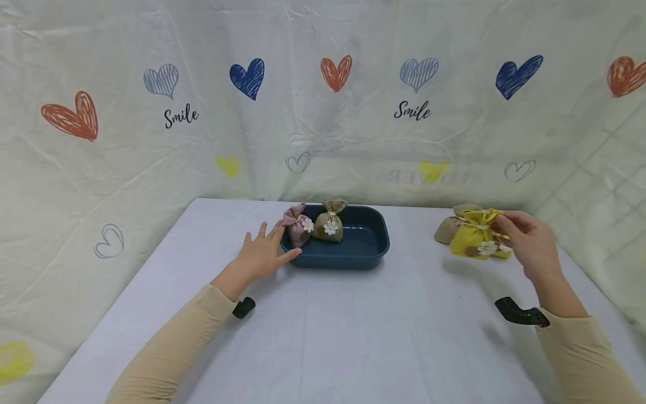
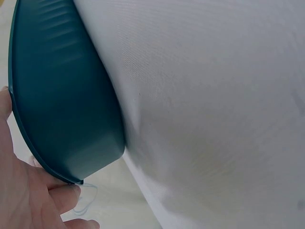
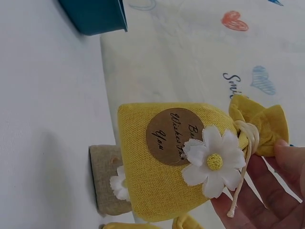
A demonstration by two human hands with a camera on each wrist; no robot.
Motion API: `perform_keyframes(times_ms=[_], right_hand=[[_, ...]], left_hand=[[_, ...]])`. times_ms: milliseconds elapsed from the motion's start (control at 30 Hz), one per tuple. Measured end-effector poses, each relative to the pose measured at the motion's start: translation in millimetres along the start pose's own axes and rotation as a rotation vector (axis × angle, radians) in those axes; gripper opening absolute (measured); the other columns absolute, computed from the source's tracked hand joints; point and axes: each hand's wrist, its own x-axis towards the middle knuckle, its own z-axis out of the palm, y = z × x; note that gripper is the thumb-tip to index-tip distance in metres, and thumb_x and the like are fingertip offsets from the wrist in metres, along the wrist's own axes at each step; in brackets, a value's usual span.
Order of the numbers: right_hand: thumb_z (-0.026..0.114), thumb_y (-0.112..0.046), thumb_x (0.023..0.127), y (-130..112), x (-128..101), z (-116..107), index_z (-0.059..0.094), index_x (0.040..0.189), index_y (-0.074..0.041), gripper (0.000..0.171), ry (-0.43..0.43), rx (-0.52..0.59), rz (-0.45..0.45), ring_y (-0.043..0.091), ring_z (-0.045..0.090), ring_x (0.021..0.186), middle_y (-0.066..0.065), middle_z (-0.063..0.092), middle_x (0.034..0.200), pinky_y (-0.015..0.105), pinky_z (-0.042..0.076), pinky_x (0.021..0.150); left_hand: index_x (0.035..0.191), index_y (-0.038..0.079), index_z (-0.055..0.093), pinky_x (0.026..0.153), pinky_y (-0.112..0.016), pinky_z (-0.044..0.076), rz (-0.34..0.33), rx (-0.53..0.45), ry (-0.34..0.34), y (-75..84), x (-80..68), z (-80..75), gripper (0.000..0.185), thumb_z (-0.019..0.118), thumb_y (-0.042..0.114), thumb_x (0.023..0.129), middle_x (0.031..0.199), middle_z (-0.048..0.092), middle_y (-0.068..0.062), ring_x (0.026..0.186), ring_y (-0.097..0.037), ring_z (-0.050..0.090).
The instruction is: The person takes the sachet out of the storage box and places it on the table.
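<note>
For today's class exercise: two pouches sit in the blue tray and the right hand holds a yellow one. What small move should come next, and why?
Probably carry the yellow pouch left to the blue tray: the right hand already pinches its neck, the left hand steadies the rim, and space remains.

It looked to me like a small staged recording booth rather than a lived-in room. A thin plastic sheet (image 1: 323, 123) printed with hearts and the word "Smile" hung as a backdrop on every side. It closed in a plain white worktop (image 1: 323, 336), and faint tiles (image 1: 605, 174) showed through the sheet on the right.
</note>
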Motion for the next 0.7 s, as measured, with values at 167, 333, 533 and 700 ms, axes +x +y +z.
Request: perform_keyframes(times_ms=[167,333,533,700], right_hand=[[0.059,-0.023,0.105,2,0,-7,0.067,0.099,-0.030,0.012,0.012,0.054,0.014,-0.012,0.064,0.079,-0.028,0.067,0.085,0.010,0.053,0.065],[0.060,-0.021,0.105,3,-1,-12,0.068,0.096,-0.032,0.016,0.022,0.116,0.016,-0.011,0.065,0.077,-0.025,0.068,0.084,0.010,0.053,0.065],[0.058,-0.013,0.105,5,-1,-20,0.069,0.094,-0.033,0.026,0.016,0.145,0.008,-0.009,0.066,0.075,-0.023,0.069,0.083,0.010,0.053,0.064],[0.058,-0.014,0.106,8,1,-28,0.068,0.091,-0.035,0.028,0.022,0.125,0.016,-0.010,0.066,0.074,-0.024,0.069,0.082,0.010,0.052,0.063]], left_hand=[[0.164,0.005,0.022,0.115,-0.072,0.012,-0.002,-0.004,-0.001,0.0,-0.3,-0.6,0.092,0.039,0.070,0.101,0.170,0.015,-0.010,0.154,-0.043,0.009],[0.164,0.004,0.022,0.115,-0.072,0.011,0.000,-0.011,-0.003,0.4,-1.6,-2.8,0.092,0.039,0.070,0.102,0.170,0.015,-0.011,0.154,-0.044,0.008],[0.163,0.004,0.022,0.115,-0.072,0.012,0.000,-0.008,-0.002,0.6,-2.2,-3.1,0.092,0.041,0.069,0.102,0.170,0.015,-0.011,0.154,-0.044,0.009],[0.163,0.004,0.023,0.115,-0.072,0.012,0.001,-0.005,0.002,0.7,-1.8,-2.8,0.092,0.041,0.069,0.102,0.170,0.016,-0.011,0.154,-0.045,0.010]])
